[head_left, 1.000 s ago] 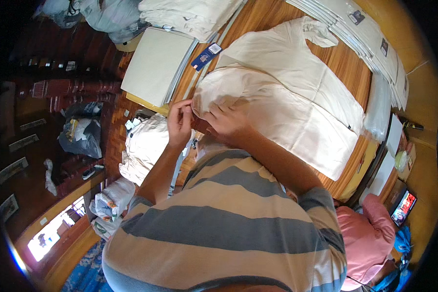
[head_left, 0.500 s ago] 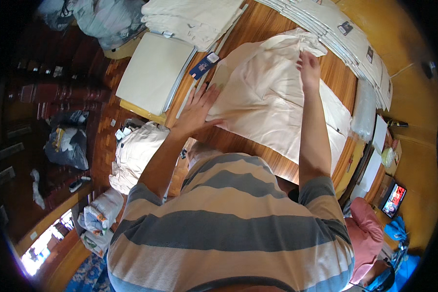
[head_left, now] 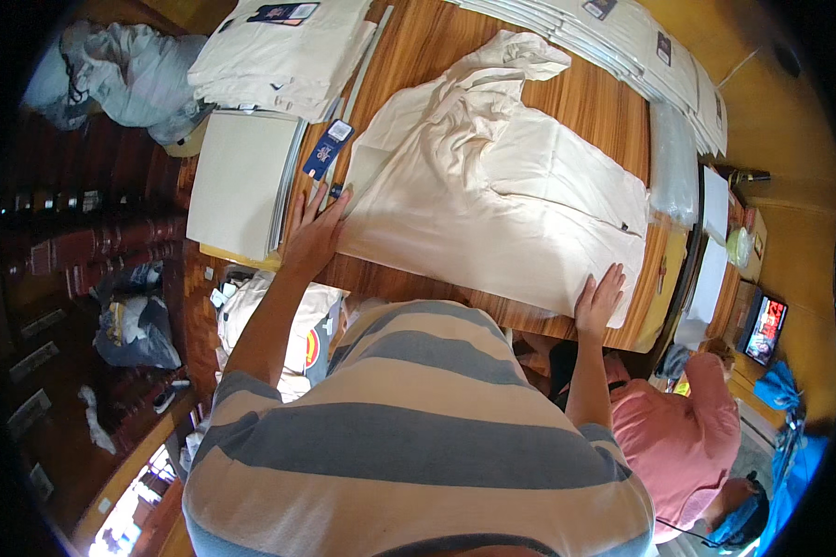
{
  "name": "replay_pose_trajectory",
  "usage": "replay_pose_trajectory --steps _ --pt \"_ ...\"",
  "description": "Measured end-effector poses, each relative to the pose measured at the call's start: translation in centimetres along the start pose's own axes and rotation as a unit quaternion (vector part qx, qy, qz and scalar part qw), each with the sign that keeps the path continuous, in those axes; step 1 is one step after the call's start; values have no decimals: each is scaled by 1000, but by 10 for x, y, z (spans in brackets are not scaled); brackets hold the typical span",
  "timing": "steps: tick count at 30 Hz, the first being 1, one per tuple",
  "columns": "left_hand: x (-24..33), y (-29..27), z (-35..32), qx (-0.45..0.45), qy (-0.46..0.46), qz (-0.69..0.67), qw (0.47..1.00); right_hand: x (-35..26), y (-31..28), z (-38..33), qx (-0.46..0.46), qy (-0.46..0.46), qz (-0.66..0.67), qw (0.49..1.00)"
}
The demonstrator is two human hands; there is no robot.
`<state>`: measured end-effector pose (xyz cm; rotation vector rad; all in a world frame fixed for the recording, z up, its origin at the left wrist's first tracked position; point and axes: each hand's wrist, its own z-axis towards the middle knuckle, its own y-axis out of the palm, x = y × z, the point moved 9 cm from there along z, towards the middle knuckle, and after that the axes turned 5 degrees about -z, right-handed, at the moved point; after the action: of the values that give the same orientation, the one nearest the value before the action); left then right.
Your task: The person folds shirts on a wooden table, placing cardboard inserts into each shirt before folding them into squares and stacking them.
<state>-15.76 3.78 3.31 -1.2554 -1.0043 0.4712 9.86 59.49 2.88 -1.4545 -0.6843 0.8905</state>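
A cream cotton garment (head_left: 529, 204) lies across the wooden table. Its near part is spread fairly flat, while the far end and the middle are bunched in folds. My left hand (head_left: 316, 232) rests with spread fingers at the garment's left edge, close to a navy hang tag (head_left: 328, 150) on the tabletop. Over at the near right corner, my right hand (head_left: 600, 299) lies flat on the cloth, fingers stretched out. Neither hand grips anything.
Left of the garment stand a stack of pale boards (head_left: 241, 181) and a pile of folded cream garments (head_left: 283, 51). More folded garments (head_left: 622, 37) line the far edge. Clear plastic bags (head_left: 672, 167) lie at the right. A person in pink (head_left: 673, 432) is nearby at the lower right.
My right hand has come from the garment's bunched far end to its near right corner. My left hand remains by the left edge. The near part now lies more spread out.
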Motion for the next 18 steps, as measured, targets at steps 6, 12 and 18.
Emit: replay_pose_trajectory --steps 6,12,18 --pt "8 -5 2 8 31 -1 999 8 -17 -2 59 -34 24 997" --pt "51 -27 48 -37 118 -55 991 -90 -37 167 86 31 344 935" --pt "28 8 64 -88 89 -66 990 -271 -15 353 -88 -73 212 971"
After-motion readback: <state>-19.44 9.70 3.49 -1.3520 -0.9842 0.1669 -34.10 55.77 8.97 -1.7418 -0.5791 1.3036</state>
